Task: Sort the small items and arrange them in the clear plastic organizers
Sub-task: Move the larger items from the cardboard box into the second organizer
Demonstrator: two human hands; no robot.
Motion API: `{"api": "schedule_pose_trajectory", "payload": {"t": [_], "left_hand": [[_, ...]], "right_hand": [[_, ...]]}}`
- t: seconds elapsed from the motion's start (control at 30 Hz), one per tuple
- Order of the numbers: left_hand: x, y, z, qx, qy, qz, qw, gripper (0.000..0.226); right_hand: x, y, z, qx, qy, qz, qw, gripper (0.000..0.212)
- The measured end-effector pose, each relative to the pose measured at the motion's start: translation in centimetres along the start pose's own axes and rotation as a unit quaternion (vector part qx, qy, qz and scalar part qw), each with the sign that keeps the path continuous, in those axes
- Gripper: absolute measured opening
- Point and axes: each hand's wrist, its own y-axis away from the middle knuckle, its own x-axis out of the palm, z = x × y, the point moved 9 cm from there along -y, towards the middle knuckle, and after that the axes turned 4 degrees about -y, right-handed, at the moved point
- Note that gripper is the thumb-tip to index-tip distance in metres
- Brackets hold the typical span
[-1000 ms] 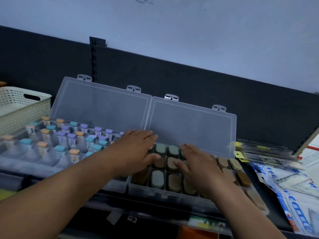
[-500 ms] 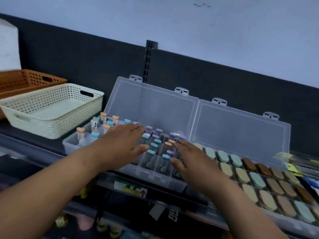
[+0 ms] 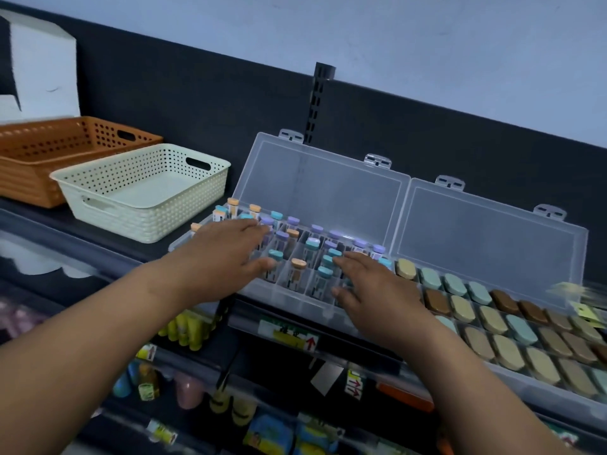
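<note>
Two clear plastic organizers sit side by side on a shop shelf, both with their lids thrown back against the dark panel behind. Both hands are spread flat over the nearer one. The left grip (image 3: 226, 254) has its fingers straight and apart and clasps nothing; the right grip (image 3: 371, 287) is likewise splayed and empty. Whether either palm actually touches the caps below, I cannot tell. Under and between the two grips is the tube organizer (image 3: 295, 300), where small capped tubes (image 3: 298, 270) stand upright in its cells, with lilac, teal and orange caps mixed together. Just outward of the right grip lies the second organizer (image 3: 492, 231), packed in rows with oval pieces (image 3: 492, 320) in tan, brown and pale green. Beyond the left grip and off to its outer side stand a cream basket (image 3: 147, 205) and, behind that, an orange basket (image 3: 49, 159). By the look of it, the work is well along. I see no loose items outside the boxes, and nearly every cell appears to hold something. A few cells just ahead of the right grip's fingertips look vacant. What seems left is grouping the cap colours, filling those gaps and closing both lids.
</note>
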Motion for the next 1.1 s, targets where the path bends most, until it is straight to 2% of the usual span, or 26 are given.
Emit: {"api": "schedule_pose_trajectory", "payload": {"t": [0.3, 0.57, 0.9, 1.1], "left_hand": [[-1.0, 2.7, -2.4, -0.034, -0.026, -0.006, 0.999, 0.068], [-1.6, 7.5, -2.1, -0.093, -0.046, -0.023, 0.994, 0.067], [-3.2, 11.4, 1.4, -0.140, -0.052, -0.044, 0.988, 0.069], [-4.3, 12.1, 7.2, -0.164, -0.049, -0.059, 0.984, 0.069]], "right_hand": [[-0.9, 2.4, -0.8, -0.027, -0.030, -0.014, 0.999, 0.056], [-0.5, 4.0, 1.8, -0.087, -0.056, -0.009, 0.995, 0.058], [0.5, 3.8, 8.1, -0.146, -0.052, 0.007, 0.988, 0.059], [0.5, 1.2, 13.9, -0.178, -0.036, -0.010, 0.983, 0.057]]}}
